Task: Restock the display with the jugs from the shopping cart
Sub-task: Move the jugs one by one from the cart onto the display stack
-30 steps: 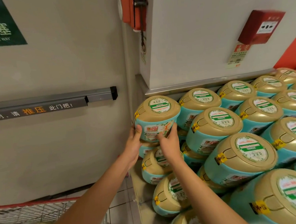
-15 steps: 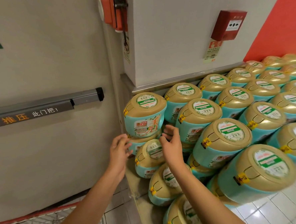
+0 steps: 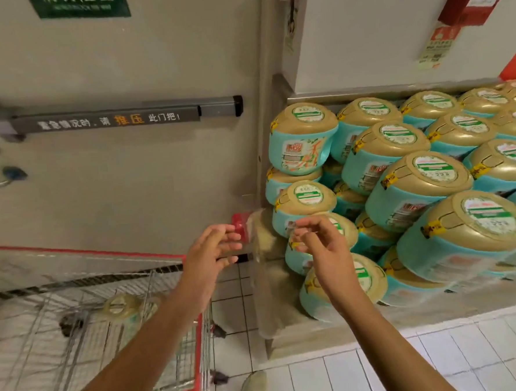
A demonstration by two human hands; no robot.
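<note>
The wire shopping cart (image 3: 88,251) at lower left holds one jug (image 3: 121,306) that I can see, pale and blurred behind the mesh. The rest of its basket is smeared and cut off by the frame edge. At right, the display (image 3: 425,185) is a stack of squat round jugs with teal bodies, glossy gold lids and green-and-white labels. They tilt toward me in tiers on a low beige surface (image 3: 289,335), and the rows run off the right edge. The top-left jug (image 3: 303,138) sits at the stack's corner, just beside the grey door (image 3: 129,188). My left hand (image 3: 209,255) and right hand (image 3: 323,245) hang before the stack, fingers loosely curled, both holding nothing. The label print is too blurred to read.
</note>
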